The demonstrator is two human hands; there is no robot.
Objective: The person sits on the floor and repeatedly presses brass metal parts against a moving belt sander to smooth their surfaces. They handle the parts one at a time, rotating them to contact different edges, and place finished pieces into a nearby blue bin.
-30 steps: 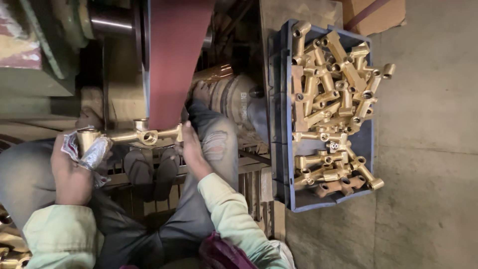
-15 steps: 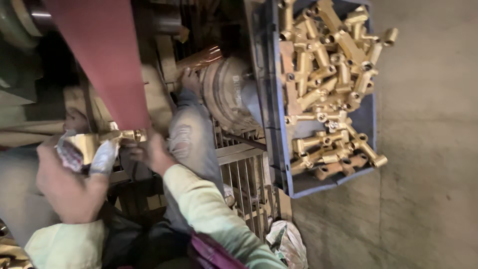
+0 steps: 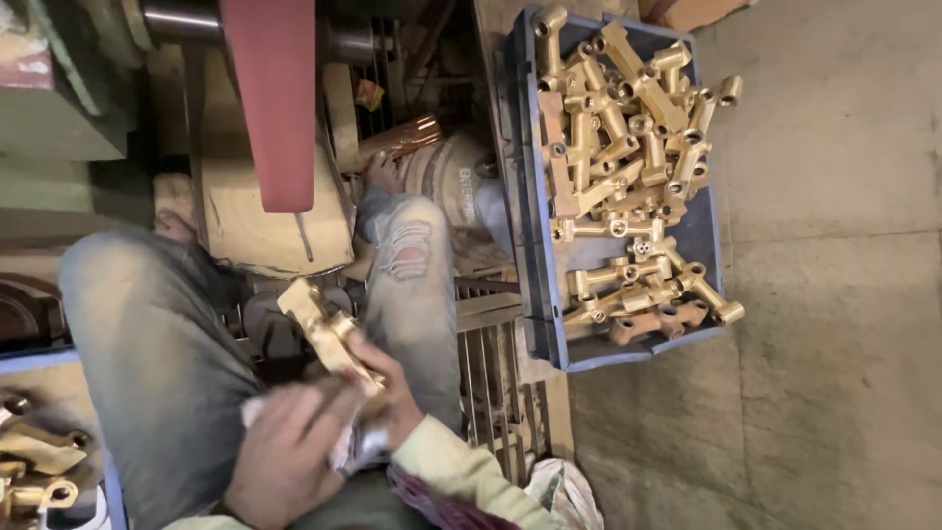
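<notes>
At the far left, finished brass fittings [image 3: 34,461] lie in a blue tray [image 3: 110,491] beside your left knee. Your left leg, in worn jeans [image 3: 157,373], fills the lower left of the view.

Your left hand [image 3: 285,456] sits low in the centre, blurred, with a pale cloth [image 3: 257,410] under its palm. Its fingers curl over the lower end of the brass fitting [image 3: 324,329]; you cannot tell how tightly they close.

The brass fitting stands tilted, its upper end pointing up and left, between your knees and below the red abrasive belt [image 3: 270,98]. It is clear of the belt, not touching it.

Your right hand [image 3: 388,393] grips the fitting from the right side, with its fingers wrapped narrowly around the lower body of the part. The sleeve [image 3: 461,481] is pale green.

To the right of your right knee, a metal grate [image 3: 491,393] covers the floor. Further right, a blue crate [image 3: 535,245] holds a heap of unfinished brass fittings [image 3: 628,177]. It rests on the concrete floor [image 3: 834,294].
</notes>
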